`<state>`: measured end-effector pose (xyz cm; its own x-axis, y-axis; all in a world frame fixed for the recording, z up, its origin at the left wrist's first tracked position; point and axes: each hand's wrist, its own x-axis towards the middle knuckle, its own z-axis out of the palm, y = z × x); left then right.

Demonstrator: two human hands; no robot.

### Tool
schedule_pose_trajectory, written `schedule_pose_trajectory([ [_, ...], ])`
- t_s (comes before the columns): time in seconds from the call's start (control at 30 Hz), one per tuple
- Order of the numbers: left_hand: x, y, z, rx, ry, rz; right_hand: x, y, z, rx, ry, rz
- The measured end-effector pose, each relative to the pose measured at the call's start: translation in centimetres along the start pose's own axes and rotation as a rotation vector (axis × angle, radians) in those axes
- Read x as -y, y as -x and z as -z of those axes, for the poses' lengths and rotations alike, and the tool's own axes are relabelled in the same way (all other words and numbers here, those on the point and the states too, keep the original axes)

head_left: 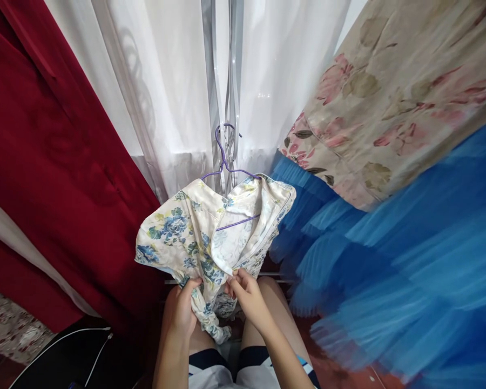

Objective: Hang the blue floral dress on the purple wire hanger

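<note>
A cream blouse point(174, 224) with blue and yellow-green flowers hangs on a purple wire hanger point(223, 162) in front of me. Its front is partly open, and the hanger's lower bar shows through the neckline. My left hand point(186, 308) grips the garment's lower left side, with the thumb on top and the other fingers hidden behind the cloth. At the lower end of the white-trimmed front edge, my right hand point(245, 292) pinches the fabric between thumb and fingers. The blouse's lower part bunches between my knees.
White curtains point(170, 81) hang behind the hanger, with grey ribbons point(229, 65) down the middle. Red drapes point(65, 162) are on the left. Beige floral cloth point(389, 108) and blue tulle point(389, 270) fill the right. A black item with white edging point(73, 351) lies at lower left.
</note>
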<state>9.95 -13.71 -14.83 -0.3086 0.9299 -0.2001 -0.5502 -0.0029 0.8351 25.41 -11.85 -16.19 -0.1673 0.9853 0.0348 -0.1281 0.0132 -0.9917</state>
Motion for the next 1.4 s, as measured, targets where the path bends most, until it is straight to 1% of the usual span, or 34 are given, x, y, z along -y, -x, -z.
schedule_pose_trajectory([
  [0.07, 0.1, -0.8, 0.5, -0.099, -0.004, -0.040, 0.0, 0.4, 0.1, -0.008, 0.004, -0.020],
  [0.1, 0.1, -1.2, 0.7, -0.167, 0.009, -0.098, -0.1, 0.6, 0.2, -0.011, 0.008, -0.030],
  [0.23, 0.5, -2.6, 2.1, -0.489, 0.053, -0.462, -0.6, 1.5, 1.2, 0.016, 0.028, -0.067],
  [0.27, 0.8, -2.7, 2.5, -0.546, 0.031, -0.541, -0.7, 1.6, 1.5, 0.021, 0.030, -0.076],
  [0.3, 1.2, -2.6, 2.8, -0.576, -0.007, -0.597, -1.0, 1.7, 1.7, 0.019, 0.029, -0.082],
  [0.33, 1.8, -2.3, 2.9, -0.567, -0.060, -0.626, -1.1, 1.8, 1.8, 0.009, 0.026, -0.088],
  [0.37, 2.5, -1.9, 2.9, -0.518, -0.123, -0.624, -1.3, 1.8, 1.9, -0.007, 0.020, -0.092],
  [0.4, 3.3, -1.5, 2.8, -0.428, -0.193, -0.587, -1.4, 1.8, 1.9, -0.023, 0.013, -0.096],
  [0.43, 4.2, -1.0, 2.4, -0.296, -0.268, -0.520, -1.5, 1.7, 1.8, -0.037, 0.002, -0.098],
  [0.5, 5.9, -0.1, 1.4, 0.032, -0.409, -0.360, -1.6, 1.7, 1.5, -0.049, -0.020, -0.098],
  [0.53, 6.6, 0.3, 0.9, 0.176, -0.465, -0.301, -1.5, 1.8, 1.3, -0.050, -0.033, -0.098],
  [0.57, 7.2, 0.5, 0.3, 0.282, -0.510, -0.267, -1.5, 1.9, 1.1, -0.047, -0.046, -0.099],
  [0.6, 7.6, 0.6, -0.1, 0.344, -0.548, -0.256, -1.5, 2.0, 1.0, -0.045, -0.057, -0.102],
  [0.63, 7.7, 0.7, -0.3, 0.365, -0.580, -0.265, -1.5, 2.2, 0.8, -0.044, -0.068, -0.109],
  [0.7, 7.6, 0.6, -0.5, 0.354, -0.628, -0.302, -1.5, 2.6, 0.5, -0.050, -0.082, -0.127],
  [0.8, 6.8, 0.3, -0.1, 0.333, -0.655, -0.339, -1.2, 2.7, 0.2, -0.070, -0.088, -0.147],
  [0.87, 6.7, 0.3, 0.2, 0.326, -0.647, -0.344, -0.8, 2.2, 0.1, -0.071, -0.084, -0.154],
  [1.03, 8.0, 0.2, 0.2, 0.245, -0.600, -0.392, -0.1, 1.1, 0.1, -0.009, -0.035, -0.128],
  [1.17, 8.5, 0.2, 0.0, 0.205, -0.649, -0.460, -1.3, 1.7, -0.1, 0.007, -0.051, -0.161],
  [1.27, 8.0, 0.4, -0.2, 0.228, -0.698, -0.461, -1.8, 2.1, -0.2, -0.012, -0.082, -0.143],
  [1.4, 7.2, 1.1, -1.0, 0.284, -0.722, -0.432, -1.0, 1.9, -0.3, -0.068, -0.108, -0.090],
])
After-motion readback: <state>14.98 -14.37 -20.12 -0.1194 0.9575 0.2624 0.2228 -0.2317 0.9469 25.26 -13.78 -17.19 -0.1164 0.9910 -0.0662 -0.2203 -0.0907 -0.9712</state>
